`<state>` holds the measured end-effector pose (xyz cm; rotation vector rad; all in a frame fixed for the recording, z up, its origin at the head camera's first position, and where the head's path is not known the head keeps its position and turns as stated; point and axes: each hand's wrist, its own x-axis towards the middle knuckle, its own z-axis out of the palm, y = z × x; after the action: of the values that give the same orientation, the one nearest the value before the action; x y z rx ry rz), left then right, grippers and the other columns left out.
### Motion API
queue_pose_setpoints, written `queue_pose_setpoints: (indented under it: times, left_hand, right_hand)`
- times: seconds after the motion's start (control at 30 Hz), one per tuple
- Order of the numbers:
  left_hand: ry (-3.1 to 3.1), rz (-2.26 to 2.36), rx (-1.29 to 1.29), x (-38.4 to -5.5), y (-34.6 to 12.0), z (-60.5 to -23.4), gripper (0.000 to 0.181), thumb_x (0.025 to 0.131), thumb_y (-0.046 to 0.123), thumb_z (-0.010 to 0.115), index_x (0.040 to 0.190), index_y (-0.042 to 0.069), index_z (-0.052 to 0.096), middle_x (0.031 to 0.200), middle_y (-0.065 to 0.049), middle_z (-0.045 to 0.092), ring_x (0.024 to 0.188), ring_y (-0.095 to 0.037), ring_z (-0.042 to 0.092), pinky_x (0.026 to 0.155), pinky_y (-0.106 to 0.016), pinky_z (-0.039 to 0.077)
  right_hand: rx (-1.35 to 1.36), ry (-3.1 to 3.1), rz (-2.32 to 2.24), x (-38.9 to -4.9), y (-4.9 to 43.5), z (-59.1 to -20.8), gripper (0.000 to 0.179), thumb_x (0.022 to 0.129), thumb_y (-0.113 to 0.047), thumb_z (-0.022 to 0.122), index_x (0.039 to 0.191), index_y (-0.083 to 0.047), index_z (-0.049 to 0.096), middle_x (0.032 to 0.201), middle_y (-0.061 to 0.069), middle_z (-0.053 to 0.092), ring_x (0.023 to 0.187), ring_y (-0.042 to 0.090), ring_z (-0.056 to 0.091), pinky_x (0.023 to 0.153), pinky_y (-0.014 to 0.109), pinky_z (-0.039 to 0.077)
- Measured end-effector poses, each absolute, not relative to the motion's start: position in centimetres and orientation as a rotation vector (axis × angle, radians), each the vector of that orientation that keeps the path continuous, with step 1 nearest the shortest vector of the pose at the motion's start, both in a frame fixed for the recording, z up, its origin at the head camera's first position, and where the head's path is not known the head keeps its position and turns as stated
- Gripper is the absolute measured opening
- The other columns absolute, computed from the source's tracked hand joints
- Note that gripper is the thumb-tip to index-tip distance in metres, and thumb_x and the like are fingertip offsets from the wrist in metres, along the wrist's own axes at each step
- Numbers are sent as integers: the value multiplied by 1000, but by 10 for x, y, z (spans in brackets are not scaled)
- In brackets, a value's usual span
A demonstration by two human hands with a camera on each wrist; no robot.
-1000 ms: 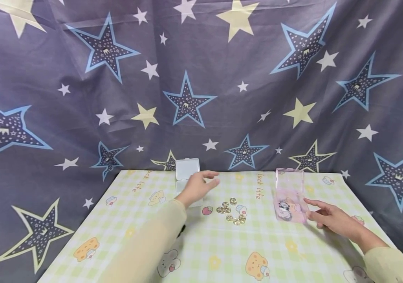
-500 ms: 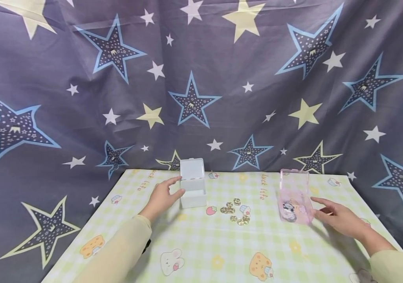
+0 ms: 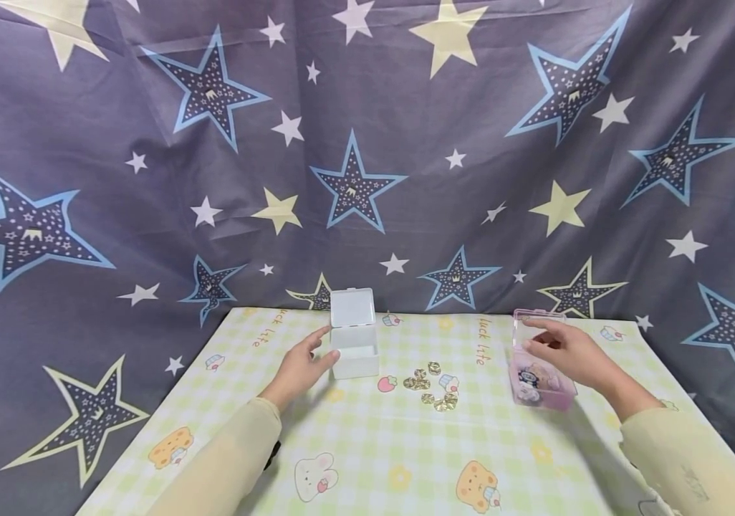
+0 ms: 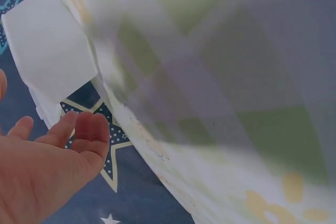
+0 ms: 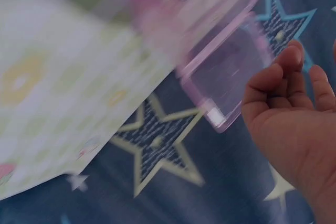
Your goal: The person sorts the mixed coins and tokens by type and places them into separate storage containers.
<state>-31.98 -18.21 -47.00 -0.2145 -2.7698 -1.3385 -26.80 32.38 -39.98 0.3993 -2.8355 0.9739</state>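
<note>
A white lidded box [image 3: 354,362] stands at the back of the table with its lid [image 3: 352,308] raised. My left hand [image 3: 299,370] is at its left side, thumb near the front corner, fingers relaxed. The left wrist view shows this hand [image 4: 58,169] beside the white box [image 4: 50,45]. Farther right, a clear pink box [image 3: 557,398] has its lid up and holds small black, white and pink items. Over its right part hovers my right hand [image 3: 574,355], fingers loosely bent near the lid. In the right wrist view, the hand [image 5: 294,103] appears beside the pink lid [image 5: 228,72], holding nothing.
Several gold, coin-like pieces [image 3: 422,384] lie between the two boxes. A pale green checked cloth [image 3: 400,444] with cartoon prints covers the table. Behind it hangs a dark curtain [image 3: 406,236] with stars.
My left hand has moved from in front of the white box to its left side. My right hand has risen from the pink box's right side to lid height. The view has shifted slightly.
</note>
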Motion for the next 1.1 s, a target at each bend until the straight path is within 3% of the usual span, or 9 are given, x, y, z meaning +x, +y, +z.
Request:
queue_pose_setpoints:
  times: [0.33, 0.7, 0.87, 1.1]
  left_hand:
    - [-2822, -1369, -157, -326, -184, -474, 67, 108, 33, 65, 168, 25, 37, 161, -28, 50, 144, -55, 51, 121, -65, 39]
    - [-2810, -1444, -201, -326, -181, -478, 61, 107, 30, 66, 164, 19, 46, 157, -25, 55, 140, -49, 57, 119, -59, 44]
    - [-2792, -1459, -215, -325, -182, -482, 59, 108, 29, 65, 163, 14, 47, 156, -26, 56, 138, -47, 60, 116, -56, 48]
    - [-2730, -1577, -237, -328, -179, -486, 62, 107, 25, 69, 163, 12, 45, 156, -27, 55, 142, -45, 58, 114, -53, 51]
  right_hand:
    - [525, -2876, 1290, -298, 250, -402, 58, 107, -39, 67, 158, -14, 54, 127, 13, 76, 115, 26, 73, 99, 47, 59]
    - [446, -2862, 1513, -317, 207, -432, 51, 106, -31, 70, 152, -9, 60, 134, 18, 71, 117, 28, 71, 96, 42, 58]
    - [420, -2913, 1455, -319, 198, -447, 47, 105, -25, 71, 146, -5, 64, 124, 19, 76, 111, 25, 73, 97, 41, 57]
    - [421, -2999, 1323, -324, 193, -459, 40, 99, -17, 78, 135, 0, 72, 106, 14, 77, 96, 17, 70, 85, 34, 55]
